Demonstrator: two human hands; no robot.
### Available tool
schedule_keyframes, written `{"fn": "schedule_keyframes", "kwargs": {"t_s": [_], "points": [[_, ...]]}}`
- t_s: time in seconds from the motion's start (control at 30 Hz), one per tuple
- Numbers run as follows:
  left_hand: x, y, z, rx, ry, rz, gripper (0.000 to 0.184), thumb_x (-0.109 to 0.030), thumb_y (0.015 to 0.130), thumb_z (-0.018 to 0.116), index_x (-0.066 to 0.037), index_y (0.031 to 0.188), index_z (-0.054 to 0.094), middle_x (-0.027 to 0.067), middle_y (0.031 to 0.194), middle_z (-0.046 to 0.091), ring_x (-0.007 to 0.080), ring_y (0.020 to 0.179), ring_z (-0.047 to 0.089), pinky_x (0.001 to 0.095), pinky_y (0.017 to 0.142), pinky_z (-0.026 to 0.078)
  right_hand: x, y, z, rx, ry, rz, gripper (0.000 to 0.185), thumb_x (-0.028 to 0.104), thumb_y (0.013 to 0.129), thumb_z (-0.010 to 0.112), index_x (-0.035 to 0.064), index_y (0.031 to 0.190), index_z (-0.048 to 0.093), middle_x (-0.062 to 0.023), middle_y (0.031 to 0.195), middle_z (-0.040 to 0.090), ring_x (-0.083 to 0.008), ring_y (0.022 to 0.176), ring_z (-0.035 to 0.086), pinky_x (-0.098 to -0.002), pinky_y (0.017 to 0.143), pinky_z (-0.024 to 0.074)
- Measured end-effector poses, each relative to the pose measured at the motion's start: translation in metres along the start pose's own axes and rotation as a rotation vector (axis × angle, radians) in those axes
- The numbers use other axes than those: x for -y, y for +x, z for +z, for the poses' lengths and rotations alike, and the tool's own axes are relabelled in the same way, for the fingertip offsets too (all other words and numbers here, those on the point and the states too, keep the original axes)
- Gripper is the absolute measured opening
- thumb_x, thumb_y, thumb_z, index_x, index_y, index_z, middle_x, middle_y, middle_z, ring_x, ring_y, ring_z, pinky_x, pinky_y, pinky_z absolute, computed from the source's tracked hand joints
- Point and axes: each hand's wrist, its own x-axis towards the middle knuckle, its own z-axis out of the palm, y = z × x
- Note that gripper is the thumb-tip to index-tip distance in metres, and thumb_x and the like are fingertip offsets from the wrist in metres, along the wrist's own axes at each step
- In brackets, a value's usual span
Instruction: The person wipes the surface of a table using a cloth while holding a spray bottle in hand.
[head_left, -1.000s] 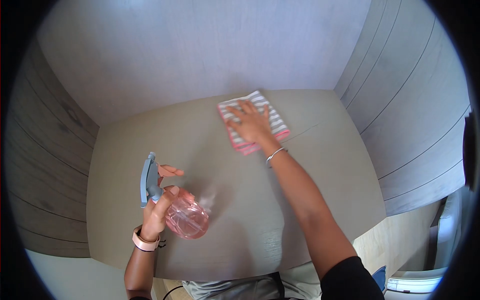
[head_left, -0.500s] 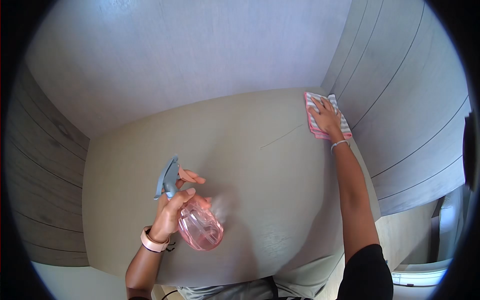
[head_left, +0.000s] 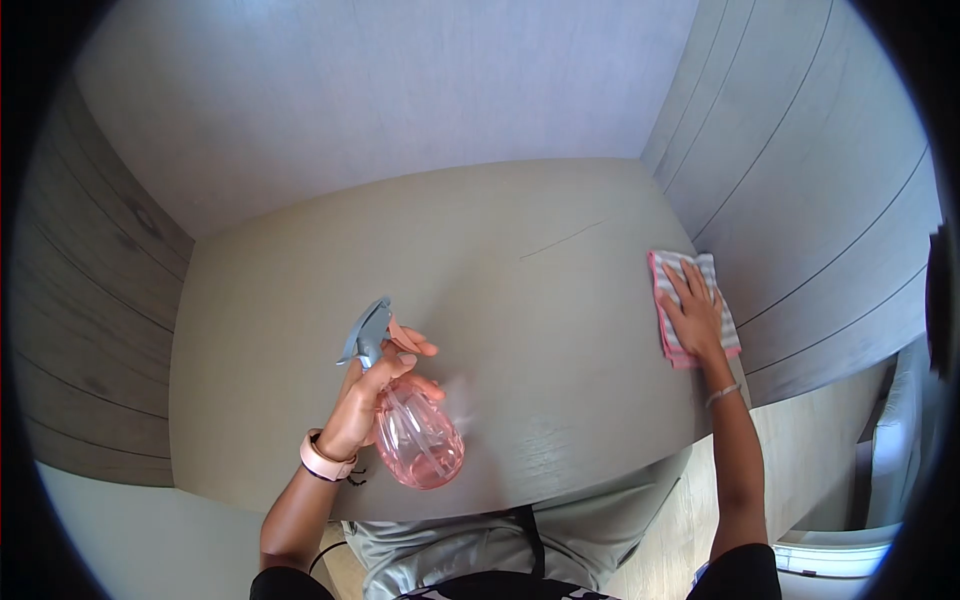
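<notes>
back wall [head_left: 420, 90]: pale | left panel [head_left: 95, 300]: knotty | right panel [head_left: 800, 220]: grooved | floor [head_left: 810, 440]: light, wood-toned

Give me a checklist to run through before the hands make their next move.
1. Left hand has a grip on the spray bottle: ok, fingers wrapped around its neck.
2. Right hand is on the cloth: ok, palm down, fingers spread.
3. Cloth is on the table: ok, at its right side, beside the side panel.
4. Table is free of marks: not ok, a thin dark line shows toward the back.
5. Bottle has enough liquid: cannot tell, the level is unclear.
6. Table is dry: cannot tell, the front has a shiny patch.
</notes>
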Motion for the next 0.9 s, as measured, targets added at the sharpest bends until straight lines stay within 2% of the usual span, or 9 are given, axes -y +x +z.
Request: {"fn": "schedule_keyframes", "kwargs": {"t_s": [0.2,0.27,0.33,0.47,0.6,0.8,0.9], "points": [[-0.001,0.0,-0.001,0.004,0.013,0.002,0.03,-0.019,0.092,0.054,0.0,0.114,0.048,0.0168,0.116,0.051,0.0323,0.078,0.07,0.0416,0.068,0.058,-0.016,-0.089,-0.015,0.001,0.017,0.077,0.056,0.05,0.096,0.052,0.0303,0.148,0.045,-0.003,0.161,0.03,-0.0244,0.15,0.023,-0.0555,0.118,0.0101],[-0.003,0.0,0.002,-0.052,0.032,-0.025,0.034,-0.02,0.09,0.052,0.002,0.115,0.048,0.0195,0.114,0.057,0.0312,0.073,0.07,0.0453,0.079,0.059,-0.017,-0.114,-0.016,0.005,0.028,0.158,0.056,0.049,0.096,0.053,0.0292,0.148,0.045,-0.0029,0.16,0.031,-0.025,0.149,0.023,-0.0558,0.118,0.0097],[-0.002,0.002,0.001,-0.056,0.049,-0.024,0.033,-0.02,0.09,0.052,0.001,0.116,0.049,0.0193,0.113,0.057,0.0311,0.074,0.069,0.0454,0.08,0.059,-0.018,-0.129,-0.011,-0.001,0.027,0.177,0.056,0.049,0.097,0.052,0.0284,0.148,0.045,-0.0032,0.16,0.031,-0.0253,0.149,0.023,-0.0563,0.118,0.0087],[-0.001,0.003,-0.002,-0.071,0.052,-0.026,0.033,-0.02,0.09,0.052,0.0,0.116,0.049,0.0187,0.114,0.057,0.0307,0.075,0.069,0.046,0.082,0.058,0.005,-0.15,-0.005,0.007,0.006,0.303,0.056,0.049,0.098,0.05,0.0285,0.149,0.044,-0.0041,0.161,0.03,-0.0252,0.15,0.022,-0.0583,0.118,0.0059],[-0.005,0.004,-0.005,-0.051,0.068,0.013,0.033,-0.02,0.09,0.051,0.0,0.115,0.049,0.0186,0.116,0.056,0.0303,0.075,0.069,0.0465,0.084,0.058,0.062,-0.171,0.005,-0.014,0.005,0.386,0.057,0.051,0.097,0.05,0.0292,0.149,0.044,-0.0038,0.161,0.029,-0.0254,0.15,0.021,-0.0617,0.117,0.0023],[-0.002,0.008,-0.003,-0.053,0.043,-0.015,0.032,-0.022,0.09,0.05,0.001,0.112,0.049,0.0182,0.116,0.054,0.0292,0.074,0.069,0.0477,0.085,0.057,0.194,-0.196,-0.001,-0.048,0.07,0.178,0.054,0.051,0.094,0.054,0.0298,0.144,0.051,-0.0082,0.159,0.033,-0.0293,0.148,0.026,-0.0622,0.117,0.004],[-0.001,0.01,-0.001,-0.069,0.027,-0.026,0.033,-0.023,0.089,0.051,0.001,0.113,0.048,0.018,0.117,0.054,0.0288,0.073,0.069,0.0479,0.085,0.057,0.228,-0.194,-0.01,-0.038,0.184,0.066,0.053,0.05,0.092,0.058,0.0291,0.141,0.055,-0.008,0.156,0.038,-0.0297,0.146,0.03,-0.0619,0.116,0.0061]]}}
